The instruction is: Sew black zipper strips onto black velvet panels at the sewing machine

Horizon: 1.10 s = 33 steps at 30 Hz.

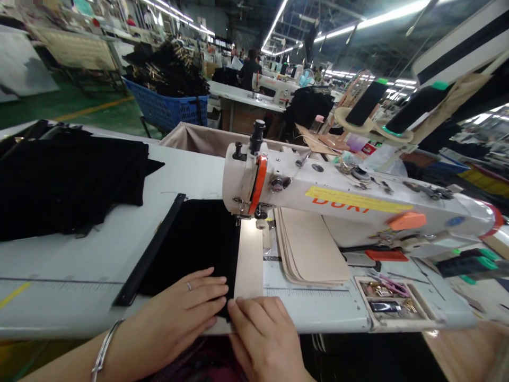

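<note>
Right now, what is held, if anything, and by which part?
The left hand lies flat on the black cloth, not gripping. The right hand is at the near end of the pale strip; any grip is unclear.

Black cloth (191,239): matte, four-sided, spread flat, lying toward eight o'clock from the middle of the view.
Dark band (149,254): narrow, slightly glossy, along the cloth's nine o'clock side, slanting from one o'clock down to seven (a small gold glint shows beside it).
Pale strip (249,270): beige, smooth, flat at six o'clock, brightly lit at its twelve o'clock end, meeting the cloth's three o'clock edge; overlap unclear.
</note>
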{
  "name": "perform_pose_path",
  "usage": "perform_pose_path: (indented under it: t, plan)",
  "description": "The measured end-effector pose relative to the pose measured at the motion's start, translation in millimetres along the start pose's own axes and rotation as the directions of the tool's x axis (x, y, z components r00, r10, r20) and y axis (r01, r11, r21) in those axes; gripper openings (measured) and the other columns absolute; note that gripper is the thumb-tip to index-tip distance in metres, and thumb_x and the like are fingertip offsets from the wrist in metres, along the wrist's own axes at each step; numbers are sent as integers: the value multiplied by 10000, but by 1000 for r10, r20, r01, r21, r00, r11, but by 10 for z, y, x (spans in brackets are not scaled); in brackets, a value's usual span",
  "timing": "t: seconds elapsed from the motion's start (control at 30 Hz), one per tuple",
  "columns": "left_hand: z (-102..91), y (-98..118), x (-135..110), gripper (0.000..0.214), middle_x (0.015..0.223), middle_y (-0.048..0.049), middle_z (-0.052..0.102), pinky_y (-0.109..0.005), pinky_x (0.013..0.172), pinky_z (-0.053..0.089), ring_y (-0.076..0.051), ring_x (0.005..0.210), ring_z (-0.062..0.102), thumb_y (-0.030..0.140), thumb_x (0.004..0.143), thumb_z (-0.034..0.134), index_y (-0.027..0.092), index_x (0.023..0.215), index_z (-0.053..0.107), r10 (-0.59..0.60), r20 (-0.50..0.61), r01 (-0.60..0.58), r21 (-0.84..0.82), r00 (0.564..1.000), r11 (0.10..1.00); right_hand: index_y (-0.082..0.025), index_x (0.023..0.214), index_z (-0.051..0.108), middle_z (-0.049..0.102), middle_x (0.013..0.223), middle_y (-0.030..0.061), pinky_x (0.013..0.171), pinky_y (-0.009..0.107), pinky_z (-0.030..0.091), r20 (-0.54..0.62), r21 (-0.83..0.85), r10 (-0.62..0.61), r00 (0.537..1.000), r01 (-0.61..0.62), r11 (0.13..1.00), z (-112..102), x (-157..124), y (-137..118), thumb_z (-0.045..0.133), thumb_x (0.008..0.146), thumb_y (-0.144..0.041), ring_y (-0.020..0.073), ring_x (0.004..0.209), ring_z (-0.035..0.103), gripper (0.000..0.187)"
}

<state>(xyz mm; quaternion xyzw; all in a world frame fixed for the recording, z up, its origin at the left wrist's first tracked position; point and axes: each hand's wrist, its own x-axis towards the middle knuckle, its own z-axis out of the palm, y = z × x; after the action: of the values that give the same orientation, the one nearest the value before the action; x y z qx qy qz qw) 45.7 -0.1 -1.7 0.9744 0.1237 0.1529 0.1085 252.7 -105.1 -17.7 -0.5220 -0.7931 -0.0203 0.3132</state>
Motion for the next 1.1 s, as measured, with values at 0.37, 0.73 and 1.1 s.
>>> perform_pose_path:
  t: [0.37,0.73,1.1]
  plan:
    - [113,-259,75,395,1242,-44,674,-376,1158,363,-164,1211,572,26,883,424,195,1189,608,72,-127,-82,-75,989,994,-211,1240,618,686,1135,43,840,372,484,61,52,96,993,-100,994,13,199,169,580,958,-272,216,943,604,291]
    - [62,-352,218,329,1213,-57,682,-385,1107,392,-184,1159,589,56,940,398,164,1155,622,106,-100,-107,0,989,994,-182,1186,629,683,1179,48,914,350,497,35,85,72,997,-75,994,20,191,245,579,933,-152,205,1046,611,260]
    - [110,-658,350,305,1259,-61,643,-404,1104,395,-196,1199,565,73,928,464,167,1171,624,43,-12,-42,43,999,998,-189,1155,630,650,1215,61,983,403,485,146,51,156,977,-165,985,48,388,377,591,916,-220,226,1095,586,245]
